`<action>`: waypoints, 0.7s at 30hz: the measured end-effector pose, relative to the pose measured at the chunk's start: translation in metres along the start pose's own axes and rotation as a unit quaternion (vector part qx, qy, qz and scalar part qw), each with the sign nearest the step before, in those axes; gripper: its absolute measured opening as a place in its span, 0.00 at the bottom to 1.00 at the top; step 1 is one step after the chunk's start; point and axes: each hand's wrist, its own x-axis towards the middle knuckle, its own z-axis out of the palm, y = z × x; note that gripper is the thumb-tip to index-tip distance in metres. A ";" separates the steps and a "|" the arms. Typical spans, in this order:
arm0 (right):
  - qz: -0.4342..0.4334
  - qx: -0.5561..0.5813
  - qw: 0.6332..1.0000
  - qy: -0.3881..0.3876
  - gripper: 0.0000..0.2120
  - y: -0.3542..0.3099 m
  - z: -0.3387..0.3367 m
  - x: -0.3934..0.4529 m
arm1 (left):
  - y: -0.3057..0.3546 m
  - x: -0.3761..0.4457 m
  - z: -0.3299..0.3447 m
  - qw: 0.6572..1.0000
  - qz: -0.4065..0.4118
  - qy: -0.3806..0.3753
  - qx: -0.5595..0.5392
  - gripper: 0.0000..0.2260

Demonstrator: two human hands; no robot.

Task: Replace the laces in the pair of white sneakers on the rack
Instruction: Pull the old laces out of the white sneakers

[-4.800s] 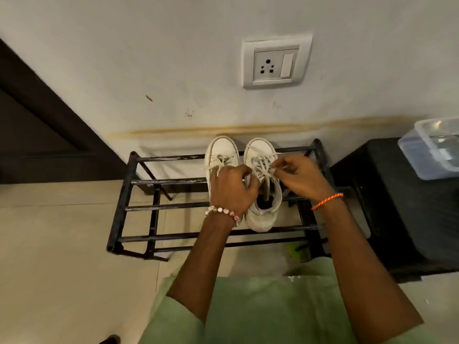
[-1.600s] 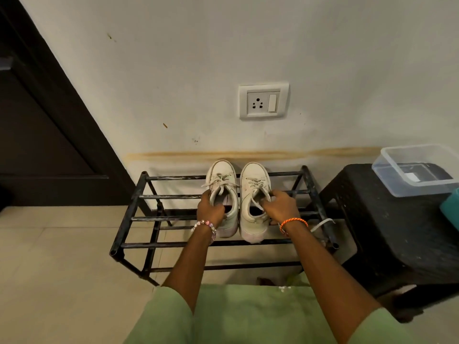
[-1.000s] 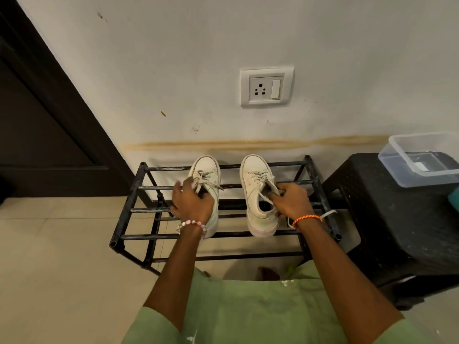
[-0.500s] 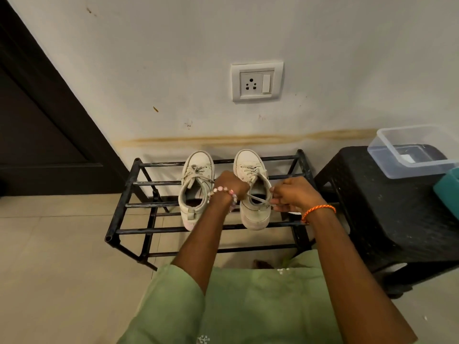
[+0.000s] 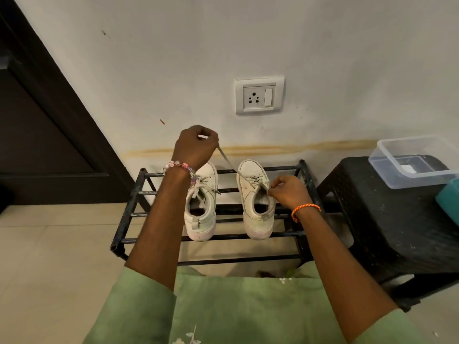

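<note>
Two white sneakers stand side by side on a black metal rack (image 5: pixel 129 212), toes to the wall. My left hand (image 5: pixel 195 147) is raised above the left sneaker (image 5: pixel 202 207) and pinches one end of a pale lace (image 5: pixel 227 160). The lace runs taut, down and to the right, into the eyelets of the right sneaker (image 5: pixel 255 202). My right hand (image 5: pixel 288 192) grips the right sneaker's upper edge by the top eyelets. The left sneaker's lace lies loosely tied, partly hidden behind my left wrist.
A black plastic stool (image 5: pixel 387 217) stands right of the rack with a clear plastic tub (image 5: pixel 417 160) and a teal object (image 5: pixel 450 199) on it. A wall socket (image 5: pixel 259 95) is above the rack, a dark door (image 5: pixel 37 135) to the left. Tiled floor lies at the left.
My left hand has lifted from the right sneaker up and to the left, drawing a lace end out taut. My right hand stays on the right sneaker.
</note>
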 end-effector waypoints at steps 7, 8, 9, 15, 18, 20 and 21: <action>-0.091 -0.067 0.991 0.074 0.07 0.004 0.016 0.003 | -0.060 -0.010 0.071 0.934 0.011 -0.111 0.340 0.12; -0.101 -0.062 0.989 0.086 0.07 0.006 0.019 0.003 | -0.068 -0.013 0.081 0.921 0.029 -0.100 0.375 0.14; -0.107 -0.059 0.988 0.097 0.06 0.009 0.021 0.003 | -0.075 -0.016 0.091 0.921 0.056 -0.092 0.375 0.15; -0.048 -0.042 0.994 0.094 0.07 0.005 0.015 0.008 | -0.091 -0.025 0.124 0.962 0.172 -0.110 0.182 0.11; 0.002 -0.012 0.999 0.050 0.07 0.003 0.011 0.017 | -0.093 -0.024 0.126 0.956 0.185 -0.100 0.203 0.11; 0.033 0.038 0.998 0.030 0.08 0.004 0.010 0.023 | -0.094 -0.025 0.128 0.953 0.191 -0.077 0.224 0.11; 0.048 0.055 0.997 0.021 0.08 0.004 0.010 0.025 | -0.094 -0.026 0.129 0.950 0.196 -0.060 0.234 0.11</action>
